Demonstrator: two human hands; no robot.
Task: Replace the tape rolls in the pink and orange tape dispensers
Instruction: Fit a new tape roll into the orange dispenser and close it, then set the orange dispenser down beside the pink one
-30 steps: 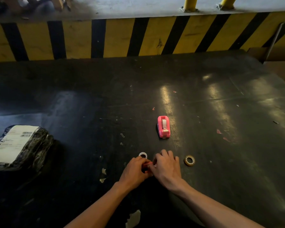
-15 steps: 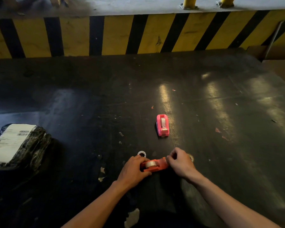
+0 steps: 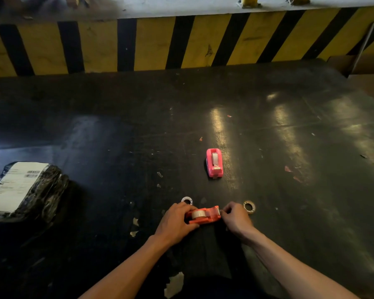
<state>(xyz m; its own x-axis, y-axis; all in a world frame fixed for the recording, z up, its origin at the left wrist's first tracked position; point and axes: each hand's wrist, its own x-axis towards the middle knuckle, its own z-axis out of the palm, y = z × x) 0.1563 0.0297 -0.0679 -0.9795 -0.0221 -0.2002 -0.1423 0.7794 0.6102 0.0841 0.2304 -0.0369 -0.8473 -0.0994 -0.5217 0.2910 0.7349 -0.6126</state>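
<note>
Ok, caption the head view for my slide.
Both hands steady the orange tape dispenser; the pink tape dispenser stands beyond, loaded.

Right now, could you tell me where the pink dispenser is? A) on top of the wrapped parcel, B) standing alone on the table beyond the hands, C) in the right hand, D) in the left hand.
B: the pink dispenser stands untouched on the table, while both hands work at the orange dispenser.

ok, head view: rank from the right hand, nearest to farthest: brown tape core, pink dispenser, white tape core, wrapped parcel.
From the right hand:
1. Brown tape core, just beyond it on the right.
2. White tape core, past the left hand's far side.
3. Pink dispenser, farther up the table.
4. Wrapped parcel, far left.

The white core and the pink dispenser are close in rank.
</note>
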